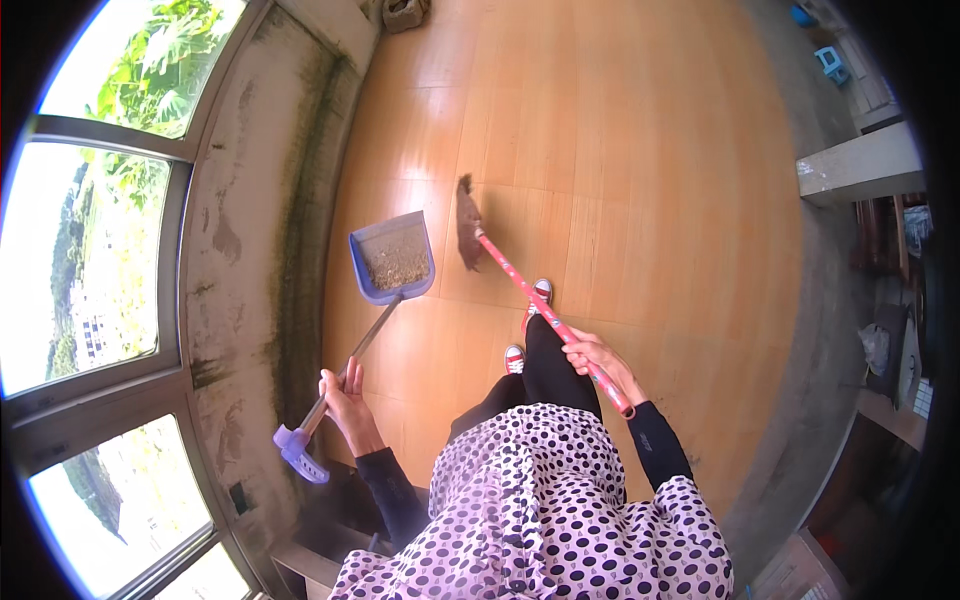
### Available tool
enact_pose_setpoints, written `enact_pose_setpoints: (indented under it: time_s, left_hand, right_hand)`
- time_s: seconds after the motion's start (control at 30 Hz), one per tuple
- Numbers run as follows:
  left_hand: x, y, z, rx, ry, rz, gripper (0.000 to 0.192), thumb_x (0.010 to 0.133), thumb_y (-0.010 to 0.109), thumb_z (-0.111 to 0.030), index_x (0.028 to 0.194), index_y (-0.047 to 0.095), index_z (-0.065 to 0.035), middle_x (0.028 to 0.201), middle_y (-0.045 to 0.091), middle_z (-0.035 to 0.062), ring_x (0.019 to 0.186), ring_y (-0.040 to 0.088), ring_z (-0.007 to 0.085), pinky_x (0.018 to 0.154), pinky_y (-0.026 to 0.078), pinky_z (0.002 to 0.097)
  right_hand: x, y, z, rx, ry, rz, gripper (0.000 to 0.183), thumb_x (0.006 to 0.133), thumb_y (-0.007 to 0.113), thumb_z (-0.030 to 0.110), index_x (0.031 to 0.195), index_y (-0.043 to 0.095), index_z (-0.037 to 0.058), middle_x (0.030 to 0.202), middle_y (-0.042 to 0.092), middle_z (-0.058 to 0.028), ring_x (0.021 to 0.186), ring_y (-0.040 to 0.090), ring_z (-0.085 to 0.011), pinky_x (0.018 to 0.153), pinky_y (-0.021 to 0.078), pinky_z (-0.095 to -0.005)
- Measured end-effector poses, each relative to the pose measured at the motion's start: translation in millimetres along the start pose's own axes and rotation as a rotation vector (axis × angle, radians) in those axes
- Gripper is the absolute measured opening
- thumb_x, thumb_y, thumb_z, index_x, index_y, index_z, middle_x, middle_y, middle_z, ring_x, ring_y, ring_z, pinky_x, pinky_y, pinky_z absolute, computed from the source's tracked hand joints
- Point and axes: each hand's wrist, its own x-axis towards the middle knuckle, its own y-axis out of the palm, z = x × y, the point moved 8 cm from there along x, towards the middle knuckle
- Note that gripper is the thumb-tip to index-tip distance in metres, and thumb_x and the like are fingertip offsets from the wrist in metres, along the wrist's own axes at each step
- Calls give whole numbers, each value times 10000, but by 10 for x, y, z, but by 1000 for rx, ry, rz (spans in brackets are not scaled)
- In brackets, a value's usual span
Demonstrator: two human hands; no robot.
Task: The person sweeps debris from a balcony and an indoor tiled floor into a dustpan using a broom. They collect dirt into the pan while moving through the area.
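Observation:
My left hand is around the metal handle of a blue-purple dustpan, below its purple plastic grip end. Dirt and small debris lie in the pan, which is over the wood-patterned floor near the left wall. My right hand holds the pink patterned stick of a broom near its top end. The dark brown broom head is to the right of the dustpan, apart from it. Whether the bristles touch the floor is hard to tell.
A stained wall with windows runs along the left. My feet in red sneakers stand on the wood-patterned floor. At the far right are a small blue stool and a pale beam or ledge. A sack-like object lies at the top.

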Motion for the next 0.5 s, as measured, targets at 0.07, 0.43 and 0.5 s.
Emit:
enact_pose_setpoints:
  time_s: [0.07, 0.43, 0.5]
  left_hand:
    - [-21, 114, -41, -22, -5, 14, 175, 834, 464, -185, 797, 379, -37, 779, 514, 142, 835, 571, 297, 665, 521, 326]
    - [24, 1176, -180, 82, -9, 7, 210, 830, 468, -180, 714, 396, -21, 722, 503, 123, 818, 571, 303, 677, 519, 339]
    - [-95, 1392, -76, 112, -26, 8, 204, 833, 461, -176, 722, 398, -18, 717, 499, 117, 819, 571, 299, 671, 519, 330]
  right_hand:
    - [665, 44, 182, -71, -28, 32, 296, 745, 518, 97, 1025, 425, 70, 549, 348, 68, 419, 341, -9, 380, 309, -144]
    - [2271, -179, 1862, 107, -342, 75, 145, 731, 527, 165, 781, 456, 48, 580, 412, 31, 504, 424, -34, 429, 336, -153]
    - [2038, -742, 1961, 296, -255, 11, 102, 757, 500, 125, 808, 449, 52, 571, 399, 38, 484, 402, -19, 416, 318, -135]
